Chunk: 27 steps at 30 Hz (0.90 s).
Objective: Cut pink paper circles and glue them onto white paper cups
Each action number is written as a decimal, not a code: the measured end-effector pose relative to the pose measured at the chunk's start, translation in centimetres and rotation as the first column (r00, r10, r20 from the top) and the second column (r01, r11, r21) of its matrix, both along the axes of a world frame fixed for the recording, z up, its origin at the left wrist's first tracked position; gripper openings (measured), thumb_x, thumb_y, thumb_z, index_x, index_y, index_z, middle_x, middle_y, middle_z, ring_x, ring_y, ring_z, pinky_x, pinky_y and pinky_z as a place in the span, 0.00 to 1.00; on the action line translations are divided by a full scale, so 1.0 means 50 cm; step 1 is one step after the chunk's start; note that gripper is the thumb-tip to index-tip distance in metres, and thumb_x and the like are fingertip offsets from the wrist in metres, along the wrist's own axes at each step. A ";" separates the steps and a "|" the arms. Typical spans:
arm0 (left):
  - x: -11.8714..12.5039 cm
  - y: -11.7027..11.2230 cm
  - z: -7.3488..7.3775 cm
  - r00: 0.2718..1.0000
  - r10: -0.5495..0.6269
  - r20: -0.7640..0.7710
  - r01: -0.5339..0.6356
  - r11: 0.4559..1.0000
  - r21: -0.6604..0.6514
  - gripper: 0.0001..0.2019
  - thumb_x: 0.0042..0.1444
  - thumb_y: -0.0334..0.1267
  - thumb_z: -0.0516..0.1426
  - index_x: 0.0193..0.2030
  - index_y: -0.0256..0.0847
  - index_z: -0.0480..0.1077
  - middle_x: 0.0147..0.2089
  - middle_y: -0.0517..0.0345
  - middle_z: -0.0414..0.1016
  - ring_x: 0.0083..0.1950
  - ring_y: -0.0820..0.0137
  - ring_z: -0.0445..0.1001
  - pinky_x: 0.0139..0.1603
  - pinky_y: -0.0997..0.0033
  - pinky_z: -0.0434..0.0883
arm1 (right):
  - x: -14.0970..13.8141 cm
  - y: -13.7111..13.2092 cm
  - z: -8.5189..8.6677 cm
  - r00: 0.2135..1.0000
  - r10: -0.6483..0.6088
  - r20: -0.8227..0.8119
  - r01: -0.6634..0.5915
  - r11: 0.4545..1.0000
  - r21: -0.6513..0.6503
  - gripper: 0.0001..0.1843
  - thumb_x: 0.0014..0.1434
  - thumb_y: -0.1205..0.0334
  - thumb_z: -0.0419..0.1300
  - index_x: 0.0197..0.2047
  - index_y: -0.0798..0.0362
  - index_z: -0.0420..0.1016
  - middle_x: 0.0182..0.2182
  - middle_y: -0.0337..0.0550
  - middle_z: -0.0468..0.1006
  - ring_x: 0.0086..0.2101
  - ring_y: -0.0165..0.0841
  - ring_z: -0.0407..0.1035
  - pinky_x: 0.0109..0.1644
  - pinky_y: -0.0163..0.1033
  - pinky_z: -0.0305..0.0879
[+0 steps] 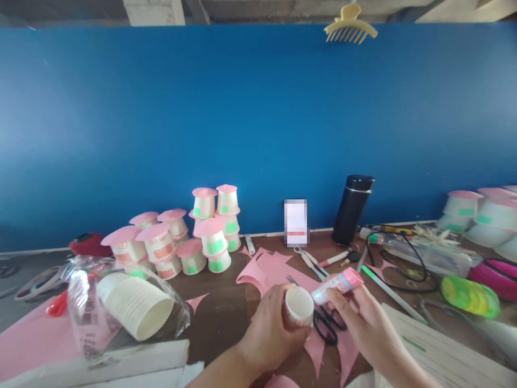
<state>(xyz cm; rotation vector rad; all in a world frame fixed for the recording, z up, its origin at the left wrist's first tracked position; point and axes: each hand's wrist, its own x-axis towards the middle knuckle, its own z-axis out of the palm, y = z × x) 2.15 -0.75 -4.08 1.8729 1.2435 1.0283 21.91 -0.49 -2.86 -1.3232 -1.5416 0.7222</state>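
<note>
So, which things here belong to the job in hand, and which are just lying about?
Likely job: paper cup (left hand), tube (right hand), pink paper, black-handled scissors, pink-topped cups, bagged cup stack.

Apparently unrelated: black flask, keys, yellow claw clip.

From where I stand, I see one white paper cup (299, 305), held in the left hand (270, 323). Its round mouth is open upward and leans a little to the near side, so the pale inside is visible; the fingers hide much of its wall. Just to the right is a glue stick (336, 286), pale with a pink end, gripped in the right hand (361, 310). It lies slanted, pink end far right, whitish end close beside the cup's rim.
</note>
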 end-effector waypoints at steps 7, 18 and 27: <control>-0.006 0.001 -0.011 0.999 -0.023 0.026 0.023 1.000 0.014 0.32 0.45 0.30 0.60 0.59 0.44 0.59 0.54 0.49 0.69 0.55 0.58 0.68 0.58 0.59 0.65 | 0.005 -0.003 0.004 0.993 -0.025 -0.114 0.027 0.999 0.019 0.17 0.61 0.49 0.56 0.48 0.50 0.67 0.42 0.47 0.79 0.42 0.43 0.74 0.47 0.43 0.71; 0.007 0.002 -0.015 0.995 0.097 -0.036 -0.097 0.995 0.020 0.35 0.33 0.31 0.68 0.51 0.41 0.62 0.49 0.52 0.66 0.51 0.58 0.66 0.52 0.58 0.65 | -0.035 -0.024 0.029 0.985 0.062 -0.161 -0.066 0.998 -0.019 0.16 0.60 0.49 0.56 0.46 0.50 0.67 0.39 0.46 0.81 0.39 0.40 0.76 0.44 0.39 0.72; 0.008 0.003 -0.010 0.991 0.101 -0.091 -0.098 0.994 0.041 0.19 0.42 0.32 0.61 0.43 0.42 0.66 0.43 0.53 0.69 0.46 0.59 0.68 0.48 0.59 0.67 | -0.016 -0.011 0.005 1.000 0.020 -0.016 -0.020 1.000 0.017 0.14 0.60 0.49 0.55 0.41 0.50 0.69 0.31 0.43 0.81 0.34 0.41 0.77 0.37 0.40 0.73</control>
